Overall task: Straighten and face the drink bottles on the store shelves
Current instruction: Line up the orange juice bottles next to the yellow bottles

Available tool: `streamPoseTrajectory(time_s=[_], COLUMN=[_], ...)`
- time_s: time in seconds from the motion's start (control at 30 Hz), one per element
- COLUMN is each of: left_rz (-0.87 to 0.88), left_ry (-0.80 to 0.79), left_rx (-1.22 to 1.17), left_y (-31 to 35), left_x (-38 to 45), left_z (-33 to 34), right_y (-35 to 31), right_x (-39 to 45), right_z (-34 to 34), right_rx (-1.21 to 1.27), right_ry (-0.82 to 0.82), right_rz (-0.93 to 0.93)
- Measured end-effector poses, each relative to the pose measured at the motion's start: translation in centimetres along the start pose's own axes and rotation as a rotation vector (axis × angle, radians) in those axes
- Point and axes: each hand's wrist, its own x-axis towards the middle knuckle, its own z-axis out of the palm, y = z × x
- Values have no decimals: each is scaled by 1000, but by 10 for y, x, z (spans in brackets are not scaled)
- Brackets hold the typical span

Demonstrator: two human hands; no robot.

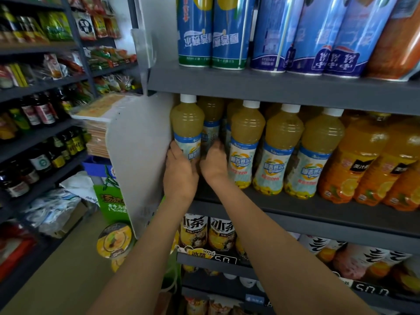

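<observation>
Yellow juice bottles with white caps stand in a row on the grey middle shelf (318, 214). My left hand (180, 171) grips the lower part of the leftmost bottle (187, 123), hard against the white end panel. My right hand (214, 162) reaches in just right of it, fingers curled toward a bottle (211, 130) standing further back; whether it grips that one is hidden. Three more yellow bottles (246, 142) face forward to the right, then orange juice bottles (359, 160).
Tall blue bottles (229, 35) fill the shelf above. Iced tea bottles (194, 233) sit on the shelf below with price tags (370, 292). A white end panel (138, 160) bounds the shelf on the left. Sauce bottles and snacks line the aisle shelving (41, 133) at left.
</observation>
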Motion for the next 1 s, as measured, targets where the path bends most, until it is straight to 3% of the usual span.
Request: streamPoseTrajectory(time_s=[0.17,0.4,0.63,0.8,0.87,1.0], left_rz=[48,-38,-127,-166,-158,-125], left_ry=[-91,-84,-232,-40,5,-92], left_rx=[-139,-371,-311,-208,-124,2], left_y=[-9,4,9,-1,2,8], left_x=[4,-2,6,-23,-31,-25], left_z=[-9,-2,-1,11,12,3], right_y=[3,17,32,49,53,57], right_x=[0,-42,-60,-69,-72,-63], right_z=[9,7,-19,-54,-60,-54], right_rx=[57,-128,-42,-147,-200,-250], right_ry=[72,31,106,383,386,225], right_rz=[45,-216,-223,-171,-130,40])
